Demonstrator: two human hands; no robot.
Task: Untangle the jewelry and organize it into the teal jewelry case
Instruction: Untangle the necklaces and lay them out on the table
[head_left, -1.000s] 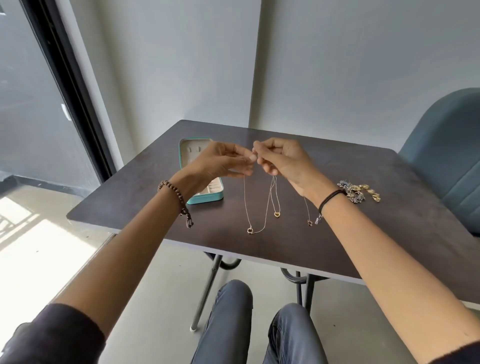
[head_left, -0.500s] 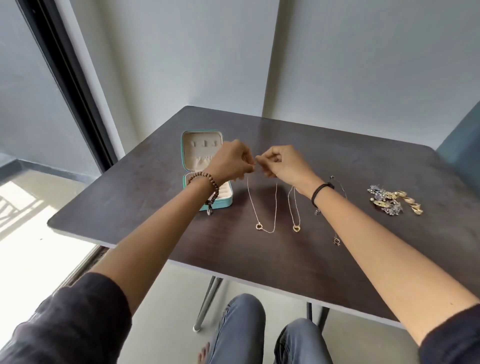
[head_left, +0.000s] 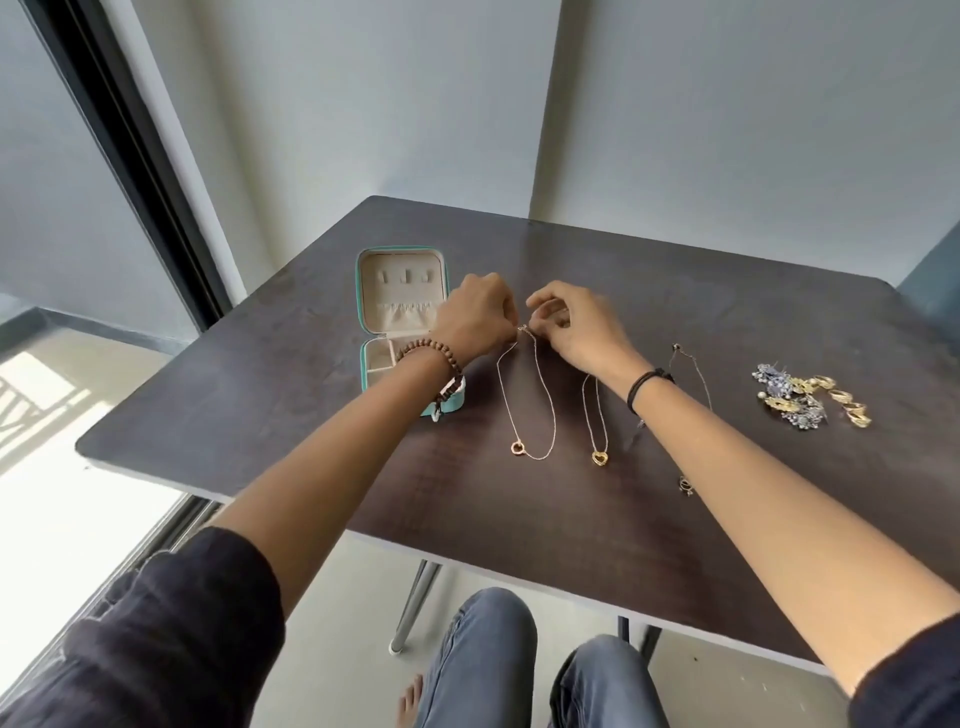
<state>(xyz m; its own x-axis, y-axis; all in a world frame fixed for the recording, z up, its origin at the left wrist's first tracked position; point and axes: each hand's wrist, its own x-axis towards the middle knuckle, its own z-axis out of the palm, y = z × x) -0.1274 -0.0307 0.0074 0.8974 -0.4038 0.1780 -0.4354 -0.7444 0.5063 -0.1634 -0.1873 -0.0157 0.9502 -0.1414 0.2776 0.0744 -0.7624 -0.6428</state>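
A thin rose-gold necklace with a ring pendant (head_left: 518, 447) lies stretched on the dark table (head_left: 727, 322). My left hand (head_left: 480, 312) and my right hand (head_left: 571, 325) pinch its upper chain ends between fingertips, close together. Beside it lies a gold necklace with a heart pendant (head_left: 600, 457), its top hidden under my right wrist. A third, darker chain (head_left: 693, 374) lies further right. The teal jewelry case (head_left: 402, 291) stands open left of my left hand, cream lining showing, its lower tray partly hidden by my wrist.
A heap of silver and gold earrings and rings (head_left: 810, 397) sits at the table's right side. A wall corner rises behind the table, a dark window frame (head_left: 130, 156) stands at left. My knees show below the front edge.
Both hands have lowered toward the table, and the ring-pendant necklace now lies flat instead of hanging. The camera view has tilted and come closer.
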